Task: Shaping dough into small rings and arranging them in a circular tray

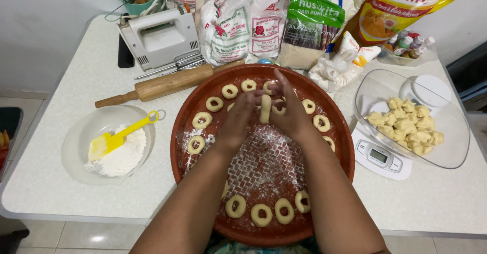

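Observation:
A big round red-brown tray [203, 89] dusted with flour sits in front of me. Several small dough rings [262, 215] lie around its rim, near and far. My left hand [238, 118] and my right hand [289, 111] meet over the far middle of the tray. Between their palms stands a short roll of pale dough [265, 108], pressed from both sides.
Left: a clear bowl [81, 132] of flour with a yellow spatula [117, 137], a wooden rolling pin [167, 82], a white hand mixer [160, 38]. Right: a clear bowl [451, 142] of dough lumps [406, 127] on a white kitchen scale [380, 157]. Bags of ingredients [309, 26] line the back.

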